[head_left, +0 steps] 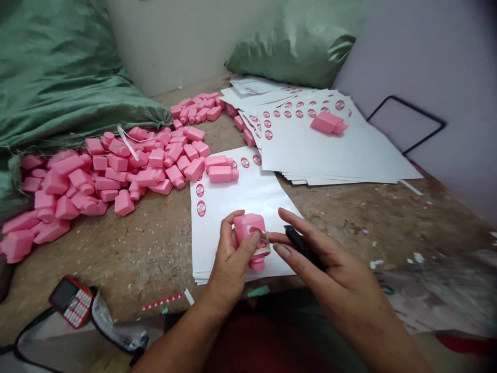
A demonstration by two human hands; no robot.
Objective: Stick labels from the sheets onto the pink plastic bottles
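Lying against the mouth of a green sack (pixel 70 77) at the far left, a heap of pink bottles (pixel 112 173) spreads over the worn table (pixel 330 207), presumably left loose there so single ones come easily to reach. Near the front edge sits a red phone (pixel 73 300), seemingly set aside from the work; its keypad is too small to read and no brand shows. Further right, a paper sheet (pixel 217 233) tops a small pile, carrying oval pink stickers along its borders, their lettering illegible. Two bottles lie on its upper part.

Over this sheet the left hand pinches a pink bottle (pixel 244 224), neck toward the wearer, the thumb pressing on its label (pixel 259 242) and the fingers behind; the grip likely keeps that face turned up and steady. The label has a pink design on a pale ground, with no readable words. Just beside it, the right hand (pixel 330 264) has thumb and fingertips spread, one fingertip by the label's edge; whether it touches cannot be told. A black tool (pixel 305 247) is tucked within this hand, perhaps to free the fingertips.

Rightward, a bottle (pixel 328 124) rests on a larger stack of sticker sheets (pixel 306 153), their print likewise unreadable.
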